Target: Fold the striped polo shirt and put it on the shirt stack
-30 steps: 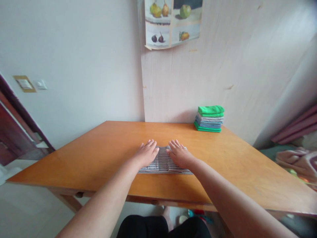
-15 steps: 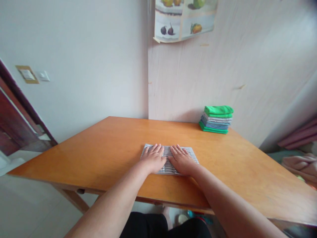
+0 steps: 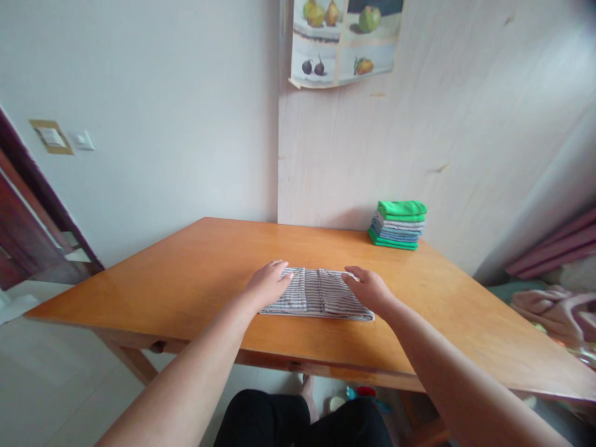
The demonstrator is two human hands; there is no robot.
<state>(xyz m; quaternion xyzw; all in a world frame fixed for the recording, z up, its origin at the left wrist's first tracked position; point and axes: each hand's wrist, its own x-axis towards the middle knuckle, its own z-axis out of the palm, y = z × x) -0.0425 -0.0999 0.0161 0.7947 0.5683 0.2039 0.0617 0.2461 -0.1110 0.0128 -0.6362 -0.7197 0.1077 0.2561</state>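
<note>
A folded grey-and-white striped cloth lies on the orange wooden table, near its front edge. My left hand rests flat on the cloth's left end, fingers stretched out and together. My right hand lies over the cloth's right end, its fingers slightly curved and pointing toward the far corner. Neither hand lifts the cloth. The striped middle of the cloth shows between the two hands.
A stack of folded cloths, green on top and bottom, stands at the table's back right against the wooden wall panel. A fruit poster hangs above. Pink fabric lies to the right of the table. A dark door frame is at the left.
Both hands slid apart from the middle of the striped cloth to its left and right ends. The camera view shifted slightly.
</note>
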